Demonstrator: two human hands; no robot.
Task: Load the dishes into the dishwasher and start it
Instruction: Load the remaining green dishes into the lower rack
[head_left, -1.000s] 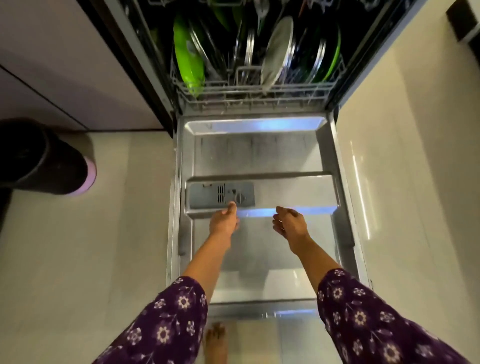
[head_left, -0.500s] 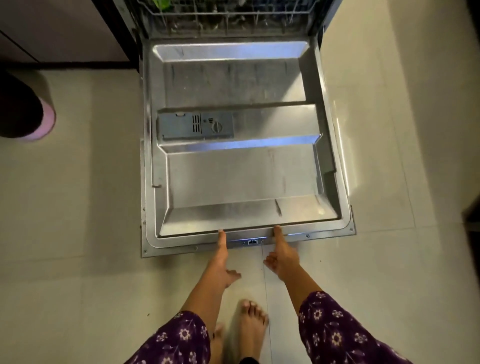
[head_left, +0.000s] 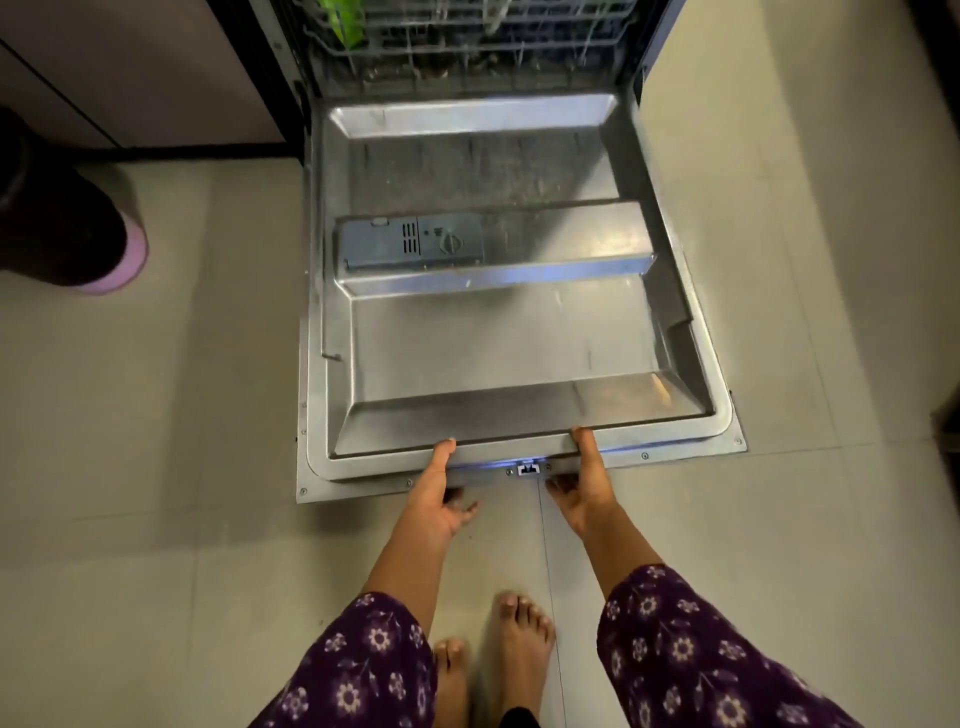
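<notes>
The dishwasher door (head_left: 498, 364) lies folded down, its steel inner face up, with the grey detergent dispenser (head_left: 410, 244) on its left half. My left hand (head_left: 439, 499) grips the door's front edge, thumb on top and fingers underneath. My right hand (head_left: 584, 493) grips the same edge just right of the latch (head_left: 529, 469), thumb on top too. At the top of the view the lower rack (head_left: 467, 47) sits inside the machine with a green dish (head_left: 343, 26) in it; most of the load is out of frame.
Pale cabinet fronts (head_left: 156, 78) stand left of the dishwasher. A dark round bin with a pink rim (head_left: 67, 228) sits on the tiled floor at the left. My bare feet (head_left: 519, 654) stand just in front of the door.
My hands left the dispenser area and moved back to the door's front edge, where they now grip it. I have stepped back, so the rack has slid to the top of the view.
</notes>
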